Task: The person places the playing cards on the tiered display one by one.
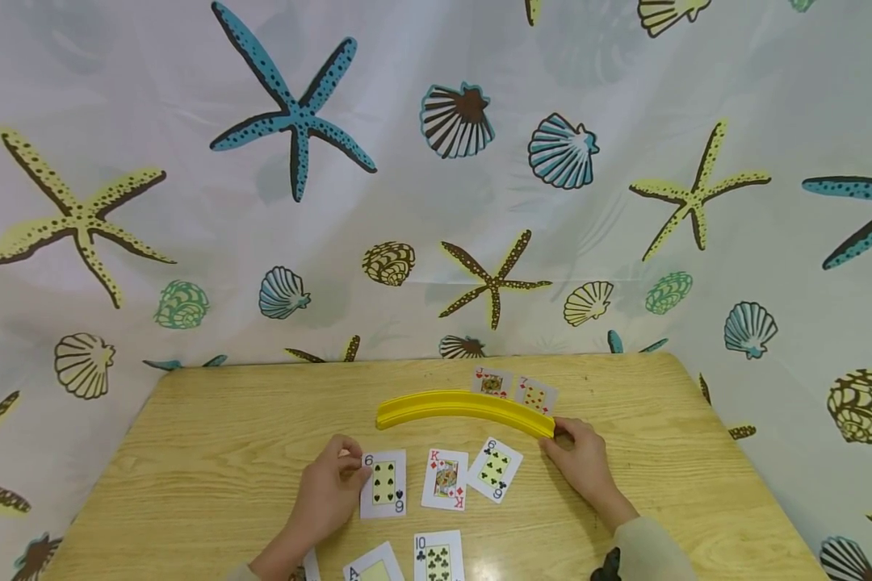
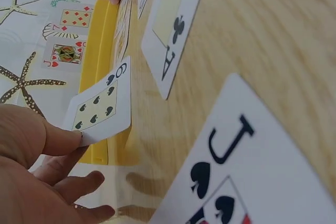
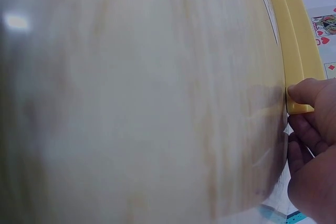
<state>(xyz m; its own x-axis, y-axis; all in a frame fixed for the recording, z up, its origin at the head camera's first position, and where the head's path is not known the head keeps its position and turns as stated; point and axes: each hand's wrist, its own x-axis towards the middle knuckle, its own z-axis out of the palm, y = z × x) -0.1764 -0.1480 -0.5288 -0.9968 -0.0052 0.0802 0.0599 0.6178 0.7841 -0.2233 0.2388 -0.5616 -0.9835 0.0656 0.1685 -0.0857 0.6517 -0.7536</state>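
Observation:
Between thumb and fingers my left hand (image 1: 329,488) pinches the left edge of a six of spades (image 1: 383,486); in the left wrist view the card is tilted up off the table. My right hand (image 1: 583,464) grips the right end of a curved yellow playing card holder (image 1: 450,399), its thumb on the near side. A jack of hearts (image 1: 492,382) and a seven of diamonds (image 1: 534,395) stand in the holder's right part, their lower edges hidden. Near the holder, a king of diamonds (image 1: 445,480) and a six of clubs (image 1: 496,470) lie face up side by side.
Closer to me lie a ten of clubs (image 1: 438,557) and an ace of clubs (image 1: 374,566). A jack of spades (image 2: 236,166) shows large in the left wrist view. The wooden table (image 1: 211,436) ends at a curtain (image 1: 407,202) printed with starfish and shells.

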